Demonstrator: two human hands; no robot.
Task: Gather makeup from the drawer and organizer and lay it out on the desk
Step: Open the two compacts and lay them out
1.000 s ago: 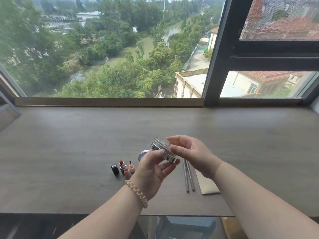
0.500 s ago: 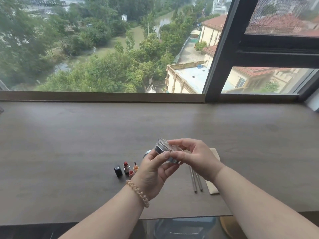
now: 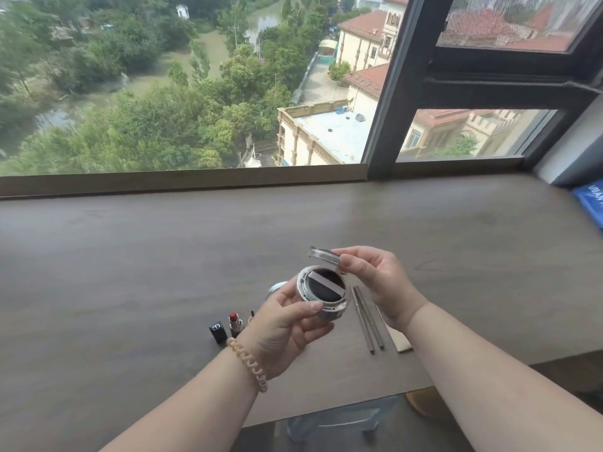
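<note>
My left hand (image 3: 287, 324) grips a round silver compact (image 3: 321, 293) above the desk (image 3: 130, 272), thumb across its front side. The compact stands open, showing a dark puff with a pale strap inside. My right hand (image 3: 375, 282) pinches its hinged clear lid (image 3: 324, 256), lifted up and back. On the desk lie a black lipstick cap (image 3: 218, 331), an uncapped red lipstick (image 3: 235, 322), two thin pencils (image 3: 368, 318) and a beige flat item (image 3: 399, 340). Part of a second silver round case (image 3: 276, 288) shows behind my left hand.
A wide window (image 3: 195, 93) with a dark frame runs along the desk's far edge. A blue package (image 3: 590, 200) sits at the far right corner. The desk's near edge ends under my forearms, with floor and a slipper below.
The compact's lid was down before; my right hand has now lifted it open, exposing the puff. The camera tilted downward and a little to the right.
</note>
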